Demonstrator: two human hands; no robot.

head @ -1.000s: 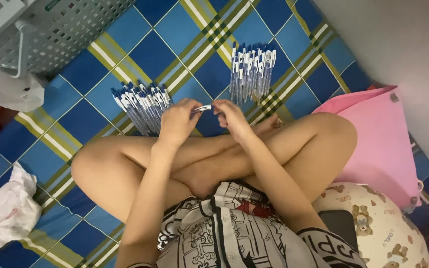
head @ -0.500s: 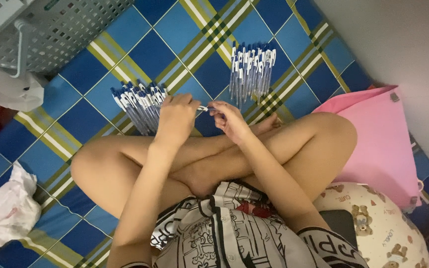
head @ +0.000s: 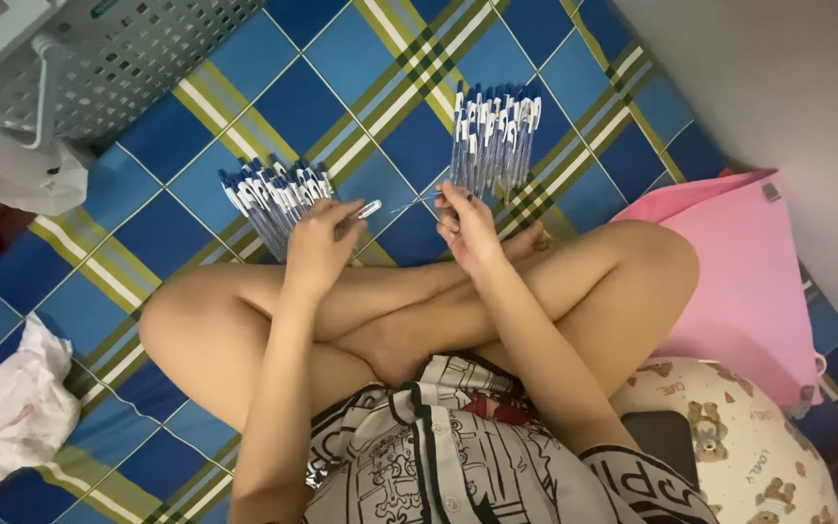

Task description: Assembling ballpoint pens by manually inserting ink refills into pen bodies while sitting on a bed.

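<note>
Head view, looking down: the left hand (head: 317, 238) pinches a white pen barrel (head: 366, 210) between thumb and fingertips, the barrel pointing toward the other hand. The right hand (head: 466, 221) is closed around a thin refill (head: 417, 203), held by the fingertips with its free end aimed at the barrel. The two parts are near each other but apart, above the crossed legs.

Just beside the left hand, a fanned pile of blue-and-white pens (head: 273, 199) lies on the mat. Just beyond the right hand, a second pile of pens (head: 495, 136) lies side by side, roughly parallel.

Both piles rest on a blue checked mat (head: 361, 58) with yellow-green stripes. A grey perforated basket (head: 99, 58) sits at the upper left corner, with a white plastic bag (head: 12, 175) beneath it. Crumpled white bags (head: 7, 398) lie at the lower left. A pink bag (head: 749, 281) lies to the right, and a cream cushion printed with bears (head: 739, 456) sits below it.
</note>
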